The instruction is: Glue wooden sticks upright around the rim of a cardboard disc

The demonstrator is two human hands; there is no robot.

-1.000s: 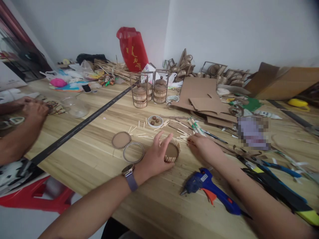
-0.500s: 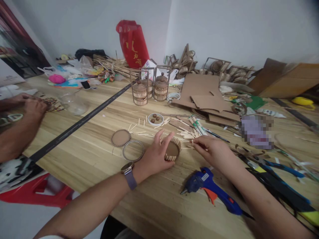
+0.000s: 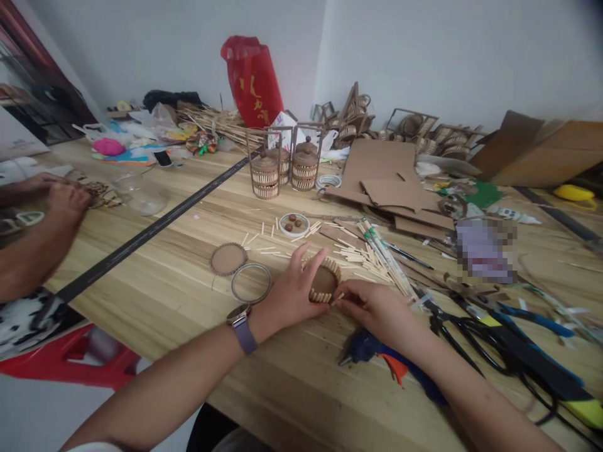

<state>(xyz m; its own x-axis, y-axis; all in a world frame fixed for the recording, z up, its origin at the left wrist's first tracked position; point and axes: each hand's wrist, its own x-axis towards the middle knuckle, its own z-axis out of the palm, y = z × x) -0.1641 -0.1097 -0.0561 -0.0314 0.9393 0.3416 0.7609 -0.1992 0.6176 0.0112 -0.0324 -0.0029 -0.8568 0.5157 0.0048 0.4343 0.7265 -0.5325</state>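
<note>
My left hand (image 3: 294,285) curves round the near-left side of a small round basket (image 3: 325,279), its thumb low on the wall and its index and middle fingers raised. The basket has a brown base and a wall of short upright wooden sticks. At its right edge my right hand (image 3: 370,304) pinches a short wooden stick (image 3: 337,300), partly hidden by the fingers. A blue hot glue gun (image 3: 365,346) lies under my right forearm, mostly covered. To the left are a brown disc (image 3: 228,259) with a braided rim and a thin ring (image 3: 251,283).
Loose sticks (image 3: 351,254) lie behind the basket, near a white dish (image 3: 294,223) of brown beads. Lidded miniature baskets (image 3: 265,172) stand farther back, beside cardboard (image 3: 377,166). Pliers and cutters (image 3: 471,333) lie right. Another person's hands (image 3: 66,198) work at left.
My right hand has moved left from the loose sticks to the basket's edge, carrying a stick. Its forearm now covers more of the glue gun. My left hand stays at the basket.
</note>
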